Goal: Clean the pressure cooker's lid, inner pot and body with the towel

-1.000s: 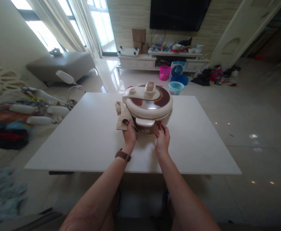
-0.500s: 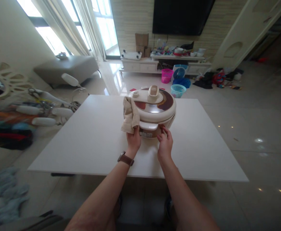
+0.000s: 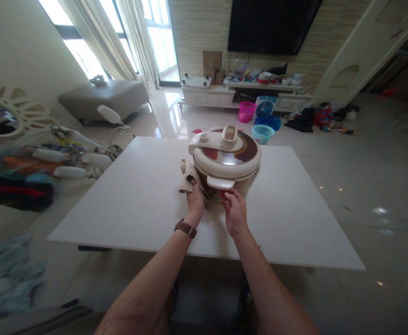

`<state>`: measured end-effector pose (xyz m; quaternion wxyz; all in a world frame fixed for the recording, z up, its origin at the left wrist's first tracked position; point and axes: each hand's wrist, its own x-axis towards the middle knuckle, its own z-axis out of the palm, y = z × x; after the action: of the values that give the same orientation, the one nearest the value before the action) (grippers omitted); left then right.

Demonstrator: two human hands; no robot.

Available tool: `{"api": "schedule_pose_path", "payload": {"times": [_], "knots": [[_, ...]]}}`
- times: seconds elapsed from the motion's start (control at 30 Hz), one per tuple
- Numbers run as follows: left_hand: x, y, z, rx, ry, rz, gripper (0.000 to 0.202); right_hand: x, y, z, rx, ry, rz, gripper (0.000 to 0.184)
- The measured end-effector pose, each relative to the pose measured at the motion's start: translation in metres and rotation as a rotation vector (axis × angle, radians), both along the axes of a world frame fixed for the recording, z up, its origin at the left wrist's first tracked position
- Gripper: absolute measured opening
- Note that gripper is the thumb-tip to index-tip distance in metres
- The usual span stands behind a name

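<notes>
A cream and brown electric pressure cooker (image 3: 226, 163) stands on the white table (image 3: 148, 204), its lid on and a side handle facing me. My left hand (image 3: 194, 197) is closed on a beige cloth (image 3: 187, 179), low against the cooker's left side. Just under the cooker's front handle is my right hand (image 3: 235, 211), its fingers bent and reaching to the cooker's lower front. Its fingertips are partly hidden, and whether they grip anything cannot be made out.
Beyond the table's far edge, a light blue basket (image 3: 263, 134) and a pink basket (image 3: 247, 112) stand on the floor. A cluttered low cabinet (image 3: 209, 97) runs along the wall. At left are white lamp arms (image 3: 97, 160) and a grey bench (image 3: 102, 100).
My left hand has brought the cloth down from the lid's rim to the cooker's lower side. My right hand has shifted slightly left and down. The view has turned a little left.
</notes>
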<state>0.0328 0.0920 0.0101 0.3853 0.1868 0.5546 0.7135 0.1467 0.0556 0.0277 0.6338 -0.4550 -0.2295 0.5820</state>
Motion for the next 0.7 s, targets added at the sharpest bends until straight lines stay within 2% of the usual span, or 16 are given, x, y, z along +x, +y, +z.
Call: {"api": "schedule_pose_path", "payload": {"times": [0.13, 0.27, 0.4, 0.57, 0.7], "knots": [[0.003, -0.003, 0.004, 0.023, 0.04, 0.006, 0.031, -0.007, -0.005, 0.008, -0.015, 0.132, 0.156, 0.025], [0.011, -0.009, 0.007, 0.066, 0.087, 0.017, 0.03, -0.003, -0.007, 0.013, -0.077, 0.272, 0.214, 0.018], [0.018, -0.014, 0.003, 0.087, 0.128, -0.007, 0.023, 0.001, -0.012, 0.013, -0.087, 0.391, 0.271, 0.013], [0.017, -0.019, -0.005, 0.174, 0.209, -0.028, 0.028, -0.002, -0.017, 0.011, -0.087, 0.498, 0.277, 0.013], [0.009, -0.022, -0.005, 0.239, 0.313, -0.118, 0.036, -0.006, -0.016, 0.008, -0.089, 0.521, 0.237, 0.013]]}}
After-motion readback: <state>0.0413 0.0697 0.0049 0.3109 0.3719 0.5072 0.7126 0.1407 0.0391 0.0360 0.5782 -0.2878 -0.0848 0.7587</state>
